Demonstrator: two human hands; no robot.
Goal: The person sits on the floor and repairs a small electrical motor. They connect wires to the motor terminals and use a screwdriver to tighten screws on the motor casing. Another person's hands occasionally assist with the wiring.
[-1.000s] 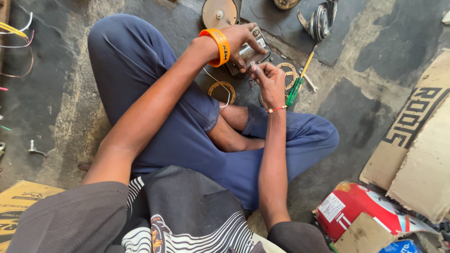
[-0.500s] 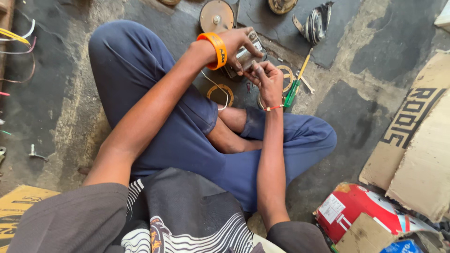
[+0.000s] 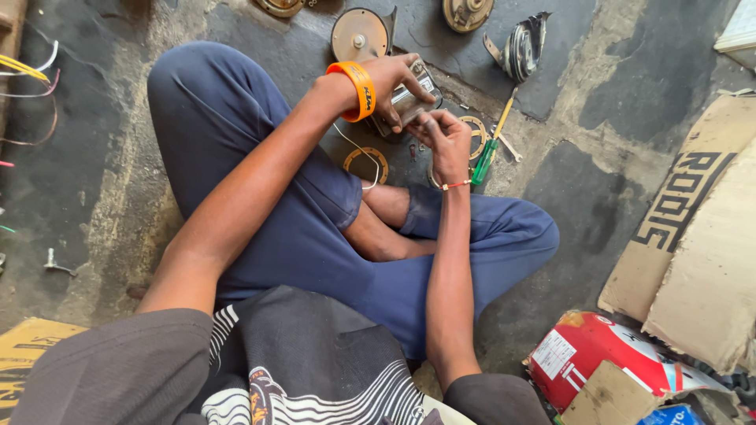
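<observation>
I sit cross-legged on a stained concrete floor. My left hand (image 3: 394, 79), with an orange wristband, grips a small grey metal part (image 3: 409, 98) from above. My right hand (image 3: 442, 140), with a thin red thread bracelet at the wrist, touches the same part from below with its fingertips closed on it. A thin white wire (image 3: 366, 157) hangs down from the part. On the floor under my hands lie brass rings (image 3: 364, 164), and a green-handled screwdriver (image 3: 487, 156) lies just right of my right hand.
Round metal motor parts (image 3: 358, 33) and a coiled metal piece (image 3: 524, 49) lie on the floor ahead. Cardboard sheets (image 3: 701, 236) and a red carton (image 3: 598, 358) are at the right. Coloured wires (image 3: 27, 71) trail in from the left.
Both hands have stayed on the metal part with small finger shifts. The view has tilted slightly, so the hands sit a little lower in frame.
</observation>
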